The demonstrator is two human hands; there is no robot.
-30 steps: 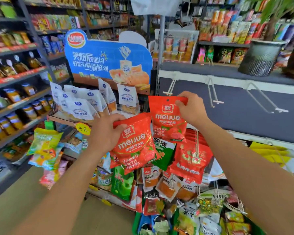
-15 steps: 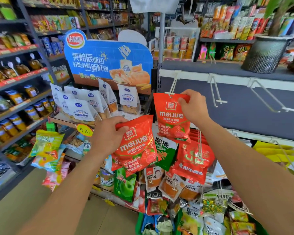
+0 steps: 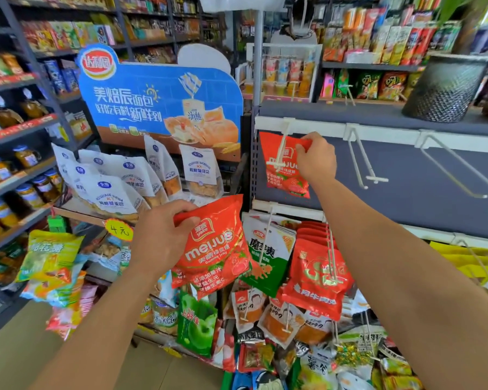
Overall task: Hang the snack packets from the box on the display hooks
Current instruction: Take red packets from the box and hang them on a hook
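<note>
Packet [image 3: 289, 182] hangs on hook [image 3: 281, 149], right grip [image 3: 317, 159] pinching its top corner; left grip [image 3: 161, 237] clasps top edge of second packet [image 3: 217, 249].

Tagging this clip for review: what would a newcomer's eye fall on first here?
The red Meijue gummy jelly packet stands out most, pinched by the right hand at the leftmost white display hook on the grey upper panel. Lower centre, the left hand grips a second Meijue packet. Behind them to the left rises a big blue bread sign.
</note>
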